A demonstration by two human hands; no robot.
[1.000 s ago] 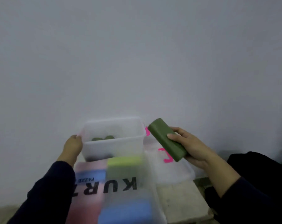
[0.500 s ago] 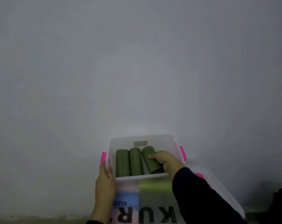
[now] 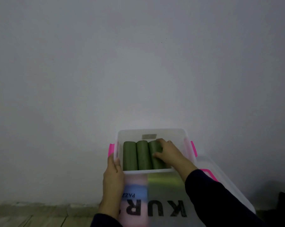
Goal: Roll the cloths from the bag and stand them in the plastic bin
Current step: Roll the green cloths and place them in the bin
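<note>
Rolled green cloth, third in its row, lies long axis pointing away under the right hand, whose curled fingers grip it, while the left hand clasps the plastic bin.

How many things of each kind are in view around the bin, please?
Rolled green cloths: 3
Clear plastic bin with pink latches: 1
Hands, left and right: 2
Clear lid with pink clip: 1
Total: 7

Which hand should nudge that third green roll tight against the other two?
Right: the right hand already grips the third roll, while the left hand steadies the bin.
</note>
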